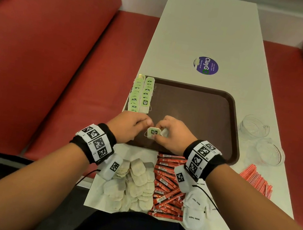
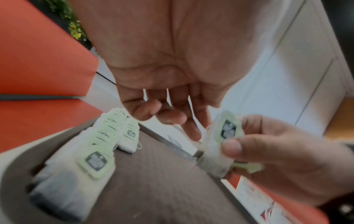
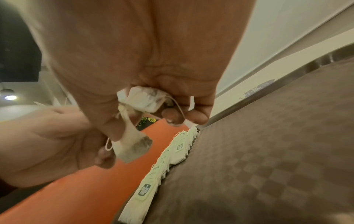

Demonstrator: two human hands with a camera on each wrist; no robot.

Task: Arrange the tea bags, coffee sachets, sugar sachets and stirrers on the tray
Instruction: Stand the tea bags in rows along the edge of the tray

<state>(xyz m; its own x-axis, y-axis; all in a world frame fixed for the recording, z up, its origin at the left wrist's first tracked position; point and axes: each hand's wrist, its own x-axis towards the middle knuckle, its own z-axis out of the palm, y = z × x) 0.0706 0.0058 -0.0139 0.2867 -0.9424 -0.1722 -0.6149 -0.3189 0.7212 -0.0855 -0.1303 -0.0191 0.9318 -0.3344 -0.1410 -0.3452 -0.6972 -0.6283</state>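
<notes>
A brown tray (image 1: 197, 110) lies on the white table, with two rows of green-tagged tea bags (image 1: 142, 95) along its left side. Both hands hover over the tray's near edge. My right hand (image 1: 161, 130) pinches a tea bag (image 1: 153, 132) under the thumb, its green tag facing up, and holds a second tea bag (image 3: 145, 98) curled in the palm. My left hand (image 1: 146, 123) is beside it with fingers curled. Its index fingertip (image 2: 191, 130) reaches the pinched tea bag (image 2: 228, 130), but whether it grips the bag is unclear.
Near the table's front edge lie a pile of loose tea bags (image 1: 135, 182), red coffee sachets (image 1: 169, 184) and white sugar sachets (image 1: 194, 210). Orange stirrers (image 1: 256, 180) and two glass cups (image 1: 254, 127) sit right of the tray. Red benches flank the table.
</notes>
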